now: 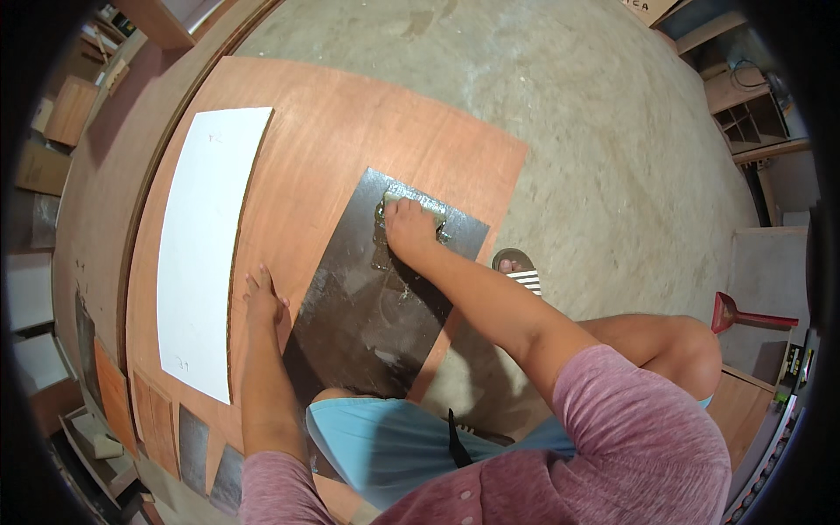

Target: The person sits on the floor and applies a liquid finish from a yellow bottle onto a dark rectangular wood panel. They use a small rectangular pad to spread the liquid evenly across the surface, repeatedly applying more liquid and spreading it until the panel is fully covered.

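Observation:
My right hand (pixel 411 226) grips a pale flat tool (pixel 430 213), partly hidden by my fingers, in dark glossy wet stuff on the upper part of a dark grey sheet (pixel 334 319). The sheet lies on a large plywood board (pixel 367 114). My left hand (pixel 267 297) rests on the plywood between the dark sheet and a long white panel (pixel 201 249), its fingers apart and holding nothing.
My sandaled foot (pixel 516 276) is on the concrete floor (pixel 612 192) right of the plywood. A red dustpan (pixel 726 311) stands at the far right. Wooden shelving (pixel 744 114) lines the upper right. Small boards (pixel 153 407) and wooden pieces crowd the left side.

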{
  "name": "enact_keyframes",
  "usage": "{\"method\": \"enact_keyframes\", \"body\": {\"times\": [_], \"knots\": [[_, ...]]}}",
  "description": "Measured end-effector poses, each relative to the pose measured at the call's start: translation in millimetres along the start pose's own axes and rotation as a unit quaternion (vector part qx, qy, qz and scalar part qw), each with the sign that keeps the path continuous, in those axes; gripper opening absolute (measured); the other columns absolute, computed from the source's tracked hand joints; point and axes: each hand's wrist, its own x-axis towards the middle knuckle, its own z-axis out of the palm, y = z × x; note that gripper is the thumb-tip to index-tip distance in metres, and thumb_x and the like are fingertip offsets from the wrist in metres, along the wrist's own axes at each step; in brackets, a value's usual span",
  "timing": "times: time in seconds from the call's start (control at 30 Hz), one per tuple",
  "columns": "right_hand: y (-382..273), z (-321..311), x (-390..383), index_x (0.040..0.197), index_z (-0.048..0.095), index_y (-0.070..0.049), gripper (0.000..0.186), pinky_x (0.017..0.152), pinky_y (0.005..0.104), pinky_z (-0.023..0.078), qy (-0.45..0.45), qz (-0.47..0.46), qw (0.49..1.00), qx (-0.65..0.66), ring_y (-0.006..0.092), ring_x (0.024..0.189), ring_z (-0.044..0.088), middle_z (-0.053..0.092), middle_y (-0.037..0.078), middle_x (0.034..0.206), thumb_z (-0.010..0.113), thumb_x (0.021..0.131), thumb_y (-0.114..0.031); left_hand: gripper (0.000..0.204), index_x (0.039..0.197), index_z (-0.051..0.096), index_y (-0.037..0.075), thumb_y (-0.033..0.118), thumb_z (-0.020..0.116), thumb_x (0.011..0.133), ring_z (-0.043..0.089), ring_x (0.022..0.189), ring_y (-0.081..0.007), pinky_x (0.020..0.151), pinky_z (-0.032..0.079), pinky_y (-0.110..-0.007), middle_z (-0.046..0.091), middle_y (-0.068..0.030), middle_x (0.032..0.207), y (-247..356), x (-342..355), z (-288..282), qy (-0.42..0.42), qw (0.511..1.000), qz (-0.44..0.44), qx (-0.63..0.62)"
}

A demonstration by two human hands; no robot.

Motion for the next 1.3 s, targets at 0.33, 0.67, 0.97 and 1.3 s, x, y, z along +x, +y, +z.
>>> {"method": "enact_keyframes", "body": {"times": [0.33,0.67,0.97,1.3], "knots": [[-11.1,-3.2,8.3,0.116,0.06,-0.002,0.032,0.072,0.0464,0.054,-0.017,0.028,0.999,0.022,0.027,0.103,0.059,0.06,0.013,0.11,0.057,0.091,-0.021,0.102,0.161,0.011,0.034,0.015,0.076,0.084,0.022,0.147,-0.0503,0.115,0.037,-0.053,0.006,-0.0133,0.168,-1.1,-2.2,-0.2,0.0,1.0,-0.005,-0.008],[-2.2,-2.3,6.5,0.112,0.06,-0.002,0.027,0.075,0.0453,0.057,-0.001,0.03,0.999,0.012,0.0268,0.1,0.062,0.061,0.012,0.107,0.056,0.091,-0.02,0.102,0.161,0.01,0.033,0.015,0.076,0.085,0.022,0.147,-0.0501,0.116,0.037,-0.052,0.005,-0.0137,0.168,3.7,-5.1,-5.4,-0.006,1.0,-0.006,0.0],[-12.5,-1.3,14.2,0.113,0.062,-0.002,0.03,0.076,0.0484,0.055,0.003,0.01,0.999,0.047,0.0271,0.102,0.06,0.061,0.011,0.108,0.057,0.091,-0.022,0.102,0.161,0.01,0.034,0.018,0.076,0.085,0.021,0.148,-0.0488,0.116,0.036,-0.052,0.005,-0.0129,0.168,-3.9,2.9,2.8,-0.01,1.0,-0.01,0.008],[-26.5,-3.1,33.6,0.117,0.06,-0.001,0.032,0.073,0.048,0.055,-0.025,0.004,0.999,0.039,0.0278,0.103,0.06,0.059,0.014,0.113,0.056,0.093,-0.022,0.103,0.161,0.01,0.035,0.018,0.077,0.085,0.019,0.148,-0.0489,0.116,0.036,-0.052,0.004,-0.0116,0.168,0.4,-1.2,-4.1,-0.014,1.0,-0.018,-0.007]]}}
